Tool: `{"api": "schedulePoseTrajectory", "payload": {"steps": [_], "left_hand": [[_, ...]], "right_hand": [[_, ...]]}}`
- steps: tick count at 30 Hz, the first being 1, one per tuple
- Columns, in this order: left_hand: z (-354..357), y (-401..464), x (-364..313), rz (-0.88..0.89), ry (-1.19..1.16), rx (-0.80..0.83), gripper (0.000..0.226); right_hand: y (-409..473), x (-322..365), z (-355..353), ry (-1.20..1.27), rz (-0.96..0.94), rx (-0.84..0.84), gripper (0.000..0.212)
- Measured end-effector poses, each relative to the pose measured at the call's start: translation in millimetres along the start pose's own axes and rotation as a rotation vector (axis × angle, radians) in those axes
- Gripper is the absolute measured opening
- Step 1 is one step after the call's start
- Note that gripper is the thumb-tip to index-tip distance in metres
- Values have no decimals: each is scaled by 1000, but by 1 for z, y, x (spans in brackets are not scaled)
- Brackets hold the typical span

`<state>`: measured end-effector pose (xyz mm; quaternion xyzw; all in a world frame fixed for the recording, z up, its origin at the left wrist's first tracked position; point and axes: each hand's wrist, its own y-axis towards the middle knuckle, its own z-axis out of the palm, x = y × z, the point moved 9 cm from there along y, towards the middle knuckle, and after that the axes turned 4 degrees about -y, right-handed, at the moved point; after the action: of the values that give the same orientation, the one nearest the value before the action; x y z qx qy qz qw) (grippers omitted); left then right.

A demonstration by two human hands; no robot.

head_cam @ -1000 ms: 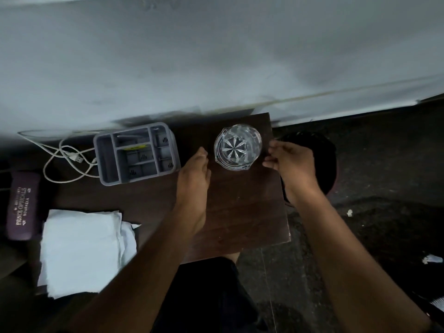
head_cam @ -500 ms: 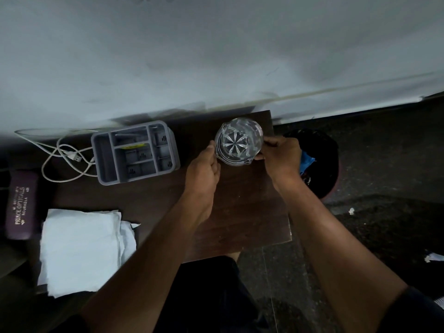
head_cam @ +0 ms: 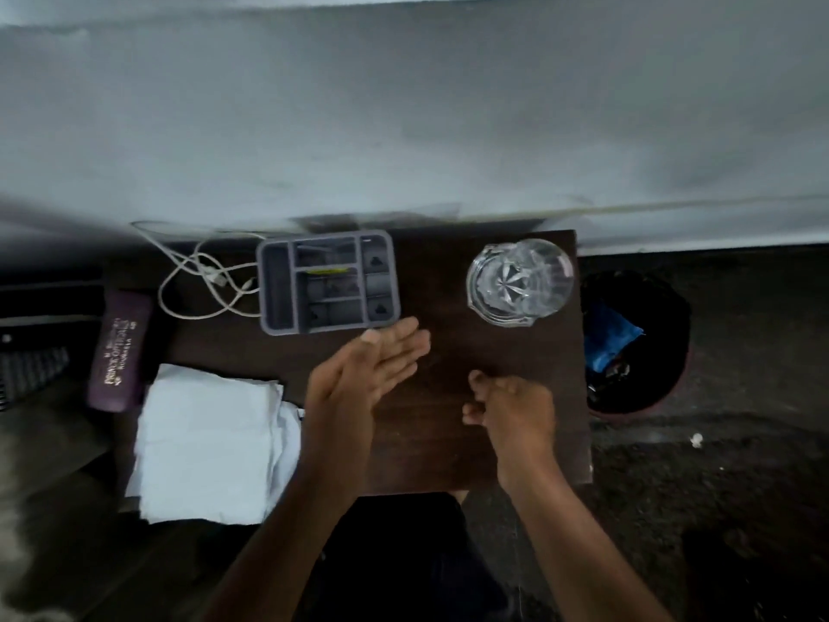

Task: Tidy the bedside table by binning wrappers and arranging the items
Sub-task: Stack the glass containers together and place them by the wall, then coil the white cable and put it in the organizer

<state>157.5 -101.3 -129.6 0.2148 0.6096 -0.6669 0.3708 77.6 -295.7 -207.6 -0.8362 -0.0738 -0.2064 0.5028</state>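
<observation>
Glass tumbler [head_cam: 520, 282] released, now standing alone at the bedside table's [head_cam: 448, 442] far right corner
Left hand [head_cam: 363, 374] has drawn back, fingers straight; right hand [head_cam: 511, 410] loosely curled, empty; wrappers sit in the bin [head_cam: 637, 397]

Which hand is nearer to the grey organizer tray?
Left. The left hand lies just below the grey organizer tray, fingertips almost at its near edge. The right hand is farther right, below the glass.

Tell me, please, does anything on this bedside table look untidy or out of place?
Yes. The white cable lies in loose tangled loops left of the grey organizer, and the white paper stack overhangs the table's front-left edge. The glass stands upright.
</observation>
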Motion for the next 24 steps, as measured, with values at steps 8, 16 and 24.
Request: {"api": "schedulePoseTrajectory", "payload": {"steps": [8,16,24], "left_hand": [[-135,8,-40,184,198,-391,38],[-104,35,-18,49,62,-211,43],[-103,29,-12,21,17,-221,45]], "right_hand": [[-67,133,69,-248,-720,34,23],[-54,138,85,-380,-747,19,32],[-55,135,75,-490,-753,-35,39]]}}
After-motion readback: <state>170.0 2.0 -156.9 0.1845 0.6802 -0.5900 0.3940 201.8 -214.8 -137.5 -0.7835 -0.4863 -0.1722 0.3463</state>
